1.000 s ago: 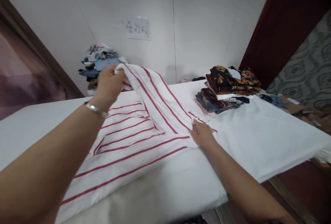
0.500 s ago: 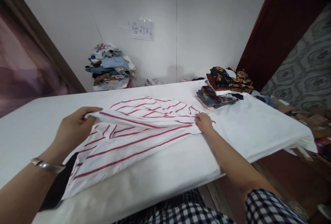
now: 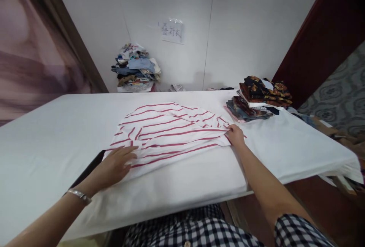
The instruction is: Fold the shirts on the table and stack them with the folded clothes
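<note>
A white shirt with red stripes (image 3: 171, 125) lies spread across the white-covered table, creased and partly folded over itself. At its lower left part rests my left hand (image 3: 115, 165), fingers stretched out over the cloth and not gripping it. My right hand (image 3: 236, 136) pinches the shirt's right end between thumb and fingers, pulling the stripes there into a crease. Something flat and black (image 3: 88, 169) shows from under the shirt's left side, partly hidden by my left forearm.
Folded dark patterned clothes (image 3: 265, 93) form a stack at the back right of the table (image 3: 51, 136). A tall heap of mixed clothes (image 3: 137, 68) stands against the wall at the back left. A paper sign (image 3: 172, 31) hangs on the wall. Boxes (image 3: 325, 127) lie beyond the right edge.
My left hand has let go of the raised shirt edge and moved down and towards me onto the cloth. The lifted layer now lies flat. My right hand keeps its pinch. The view has turned left.
</note>
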Demonstrator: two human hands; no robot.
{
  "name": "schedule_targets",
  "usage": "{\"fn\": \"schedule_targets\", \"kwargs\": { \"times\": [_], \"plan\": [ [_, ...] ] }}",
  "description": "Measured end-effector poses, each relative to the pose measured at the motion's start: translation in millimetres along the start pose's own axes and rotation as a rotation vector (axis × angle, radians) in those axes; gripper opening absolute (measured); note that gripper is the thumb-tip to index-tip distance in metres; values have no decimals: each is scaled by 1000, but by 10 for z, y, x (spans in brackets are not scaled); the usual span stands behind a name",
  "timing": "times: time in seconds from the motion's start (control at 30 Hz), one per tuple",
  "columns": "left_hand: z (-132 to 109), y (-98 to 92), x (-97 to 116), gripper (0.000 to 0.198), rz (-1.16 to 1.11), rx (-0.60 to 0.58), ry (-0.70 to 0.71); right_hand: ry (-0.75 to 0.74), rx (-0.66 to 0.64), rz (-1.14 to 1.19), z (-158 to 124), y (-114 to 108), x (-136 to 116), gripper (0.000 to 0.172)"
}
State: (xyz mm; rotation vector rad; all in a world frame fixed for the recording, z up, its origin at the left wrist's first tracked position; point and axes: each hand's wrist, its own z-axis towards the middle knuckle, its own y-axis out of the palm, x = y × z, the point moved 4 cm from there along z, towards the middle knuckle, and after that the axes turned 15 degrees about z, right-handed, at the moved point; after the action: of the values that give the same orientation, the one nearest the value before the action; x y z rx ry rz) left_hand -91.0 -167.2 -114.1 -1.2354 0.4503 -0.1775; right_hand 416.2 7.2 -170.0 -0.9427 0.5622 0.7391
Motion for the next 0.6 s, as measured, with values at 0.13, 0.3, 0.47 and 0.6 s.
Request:
{"fn": "schedule_targets", "kwargs": {
  "times": [0.13, 0.3, 0.47, 0.6],
  "plan": [
    [244, -31, 6, 36, -163, 75, -210, 12, -16, 26, 0, -1, -11, 28],
    [752, 104, 101, 54, -198, -112, -228, -84, -118, 56, -30, -25, -134, 36],
    [950, 195, 101, 44, -96, -282, -241, -175, -188, 11, -39, -51, -188, 31],
    [1016, -20, 39, 16, -12, -221, -265, -182, -172, 40, -7, -45, -160, 25]
  ]
}}
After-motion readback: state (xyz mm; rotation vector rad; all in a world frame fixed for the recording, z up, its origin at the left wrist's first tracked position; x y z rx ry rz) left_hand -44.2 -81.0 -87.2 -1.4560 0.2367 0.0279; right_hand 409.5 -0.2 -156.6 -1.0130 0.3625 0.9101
